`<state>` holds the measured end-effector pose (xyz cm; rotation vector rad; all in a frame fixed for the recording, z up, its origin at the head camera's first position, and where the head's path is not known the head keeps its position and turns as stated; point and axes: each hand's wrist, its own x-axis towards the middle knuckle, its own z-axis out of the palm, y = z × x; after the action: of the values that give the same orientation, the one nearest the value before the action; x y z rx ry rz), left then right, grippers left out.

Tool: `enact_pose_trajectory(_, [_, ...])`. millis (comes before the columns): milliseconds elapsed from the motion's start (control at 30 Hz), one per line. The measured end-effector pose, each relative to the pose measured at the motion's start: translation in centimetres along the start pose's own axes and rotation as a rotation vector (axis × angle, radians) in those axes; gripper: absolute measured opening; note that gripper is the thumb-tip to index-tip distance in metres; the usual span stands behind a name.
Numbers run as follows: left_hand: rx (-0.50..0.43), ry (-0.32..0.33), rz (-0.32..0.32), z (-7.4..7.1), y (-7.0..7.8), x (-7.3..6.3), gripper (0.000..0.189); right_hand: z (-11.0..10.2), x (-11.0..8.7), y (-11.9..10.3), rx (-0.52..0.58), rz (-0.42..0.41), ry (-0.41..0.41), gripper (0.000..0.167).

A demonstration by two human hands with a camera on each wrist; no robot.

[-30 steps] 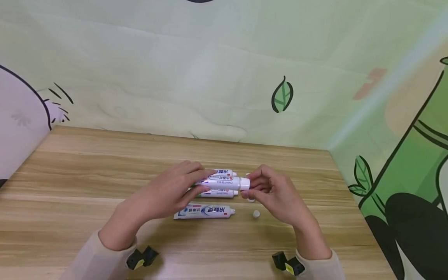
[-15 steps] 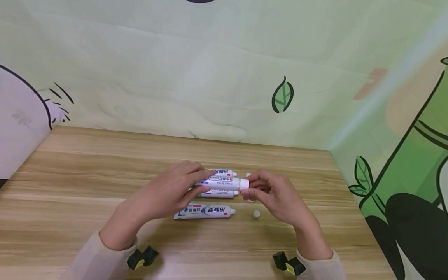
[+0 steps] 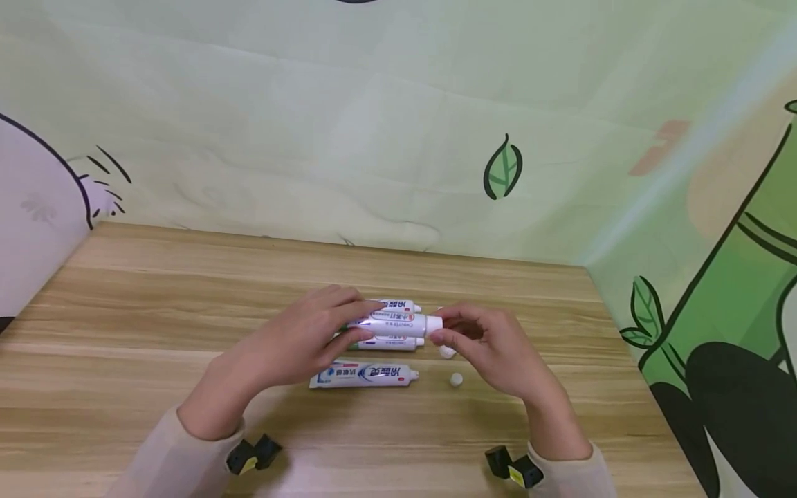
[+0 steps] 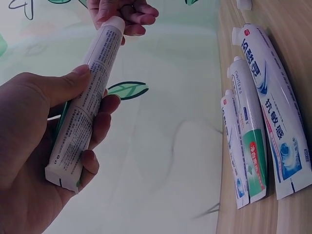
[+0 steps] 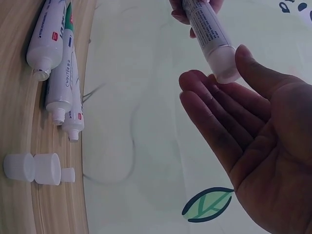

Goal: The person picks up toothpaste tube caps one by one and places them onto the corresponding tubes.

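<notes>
My left hand (image 3: 311,337) grips a white toothpaste tube (image 3: 395,325) above the table, as the left wrist view (image 4: 87,97) also shows, fingers wrapped round its body. The tube lies roughly level, its white cap (image 3: 434,325) pointing right. At that cap, my right hand (image 3: 498,346) pinches with thumb and forefinger; the other fingers extend below it in the right wrist view. Beneath and beside the held tube lie three uncapped toothpaste tubes: a near one (image 3: 364,375), a green-ended one (image 4: 251,131) and a far one (image 3: 401,306), partly hidden by the left hand.
Three loose white caps lie right of the tubes: a near cap (image 3: 456,379), a middle cap (image 3: 447,352) and a far cap (image 5: 68,175) partly hidden by the right hand in the head view. The wooden table (image 3: 187,277) meets a printed backdrop (image 3: 280,138) behind.
The right hand's fingers have shifted slightly round the cap, and the held tube has moved a touch left. The left hand keeps its grip; the tubes on the table stay put.
</notes>
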<state>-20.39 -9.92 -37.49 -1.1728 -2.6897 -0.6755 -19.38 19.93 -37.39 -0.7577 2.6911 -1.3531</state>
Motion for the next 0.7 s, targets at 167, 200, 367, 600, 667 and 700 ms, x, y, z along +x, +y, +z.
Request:
enact_pose_trajectory(167, [-0.007,0.002,0.001,0.06,-0.17,0.05,0.04,0.02,0.15,-0.01,0.008,-0.025,0.013,0.041])
enact_pose_trajectory(200, [-0.01,0.002,0.004,0.08,-0.18,0.07,0.04,0.03,0.16,-0.01,0.011,-0.029,0.013,0.045])
enact_pose_trajectory(367, [-0.02,0.009,0.02,0.13,-0.25,0.14,0.04,0.26,0.18,-0.03,-0.009,-0.03,0.036,0.038])
enact_pose_trajectory(600, [-0.007,0.007,0.032,0.25,-0.32,0.1,0.04,0.42,0.08,-0.13,-0.032,-0.011,0.017,0.023])
enact_pose_trajectory(667, [-0.005,0.006,0.031,0.27,-0.37,0.09,0.04,0.41,0.11,-0.11,-0.019,-0.002,-0.001,0.02])
enact_pose_trajectory(700, [-0.003,0.005,0.029,0.27,-0.41,0.08,0.04,0.41,0.12,-0.1,-0.012,0.003,-0.01,0.019])
